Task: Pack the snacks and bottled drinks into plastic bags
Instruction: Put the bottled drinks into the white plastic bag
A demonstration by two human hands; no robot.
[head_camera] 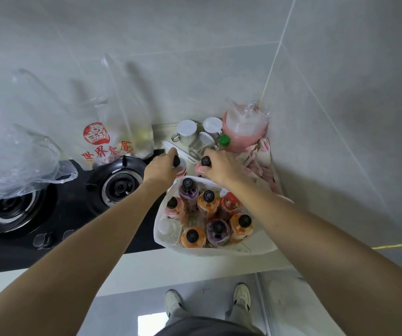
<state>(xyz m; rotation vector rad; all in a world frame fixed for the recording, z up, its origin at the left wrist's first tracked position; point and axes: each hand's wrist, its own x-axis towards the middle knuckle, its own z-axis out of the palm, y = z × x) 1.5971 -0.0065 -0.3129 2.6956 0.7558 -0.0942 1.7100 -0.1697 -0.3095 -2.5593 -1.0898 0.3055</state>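
A white plastic bag [255, 243] stands open on the counter, holding several upright bottled drinks [208, 202] with black caps and purple, orange, red and pink labels. Just behind the bag, my left hand [161, 167] grips the neck of a pink-labelled bottle [180, 169]. My right hand [221, 167] grips the top of another pink-labelled bottle [201, 169]. Both bottles stand outside the bag, at its far rim. A clear plastic bag with red print [103, 144] stands behind the stove.
A black gas stove [73, 207] with two burners fills the left counter. Another clear bag [13, 161] lies over the left burner. Lidded jars [187, 130], a green-capped bottle [224, 140], pink stacked bowls [244, 129] and a cloth [260, 156] crowd the back corner by the tiled walls.
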